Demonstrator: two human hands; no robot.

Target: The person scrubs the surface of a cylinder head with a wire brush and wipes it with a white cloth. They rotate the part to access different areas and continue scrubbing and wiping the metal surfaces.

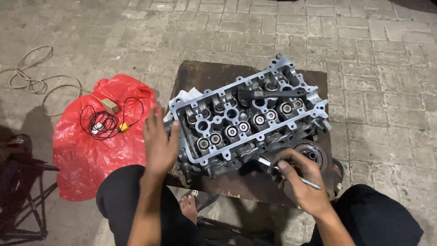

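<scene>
While the grey cast-metal cylinder head [248, 120] lies tilted on a dark, stained wooden board [200, 75] over the paved floor, the left hand [160, 142] rests flat against its near-left end, fingers spread wide and holding nothing. Right hand [299, 178] is closed around a slim metal rod tool [291, 175], tip at the head's lower edge, beside a round dark pulley-like disc [314, 152]. A black-handled tool [268, 94] lies across the head's top. Left of the board: red plastic bag [86, 150] carrying coiled black wires [102, 122].
</scene>
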